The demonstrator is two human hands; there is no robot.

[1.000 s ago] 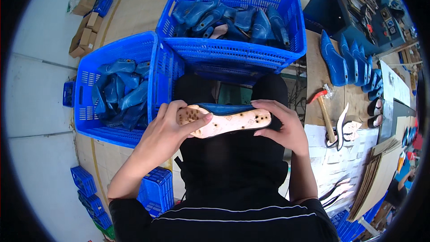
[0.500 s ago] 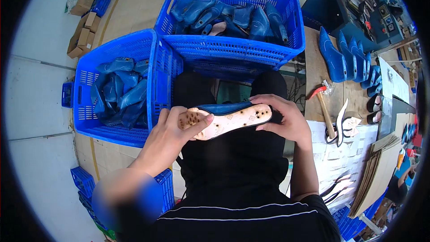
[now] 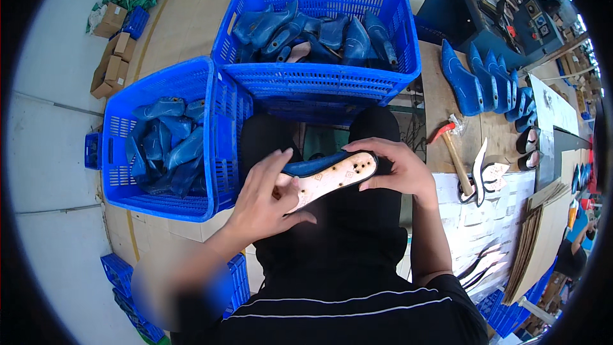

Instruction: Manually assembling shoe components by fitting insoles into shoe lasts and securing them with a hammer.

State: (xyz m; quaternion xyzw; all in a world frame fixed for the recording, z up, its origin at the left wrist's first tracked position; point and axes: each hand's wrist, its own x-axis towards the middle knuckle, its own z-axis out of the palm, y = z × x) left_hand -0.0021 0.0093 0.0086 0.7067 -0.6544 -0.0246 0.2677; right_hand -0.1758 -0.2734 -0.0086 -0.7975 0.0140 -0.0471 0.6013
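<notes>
A blue shoe last (image 3: 313,165) is held over my lap with its sole side up. Fixed to that side is a pale pink insole (image 3: 325,182) with dark holes or nail spots, several of them at the heel. My right hand (image 3: 403,169) grips the heel end, fingers along the far edge and thumb at the near edge. Across the toe end lies my left hand (image 3: 263,195), its fingers apart and its thumb stretched out below the last. That hand hides the front of the insole.
Blue crates (image 3: 319,75) of blue lasts stand ahead and to the left. On the bench at right are a row of lasts (image 3: 461,83), a hammer (image 3: 456,160), cut insole pieces (image 3: 495,176) and stacked cardboard (image 3: 533,243). A co-worker (image 3: 571,255) is at the far right.
My left hand has loosened and turned, taking its thumb off the insole and spreading its fingers over the toe end. The last has tilted, toe end nearer me. My right hand keeps its grip.
</notes>
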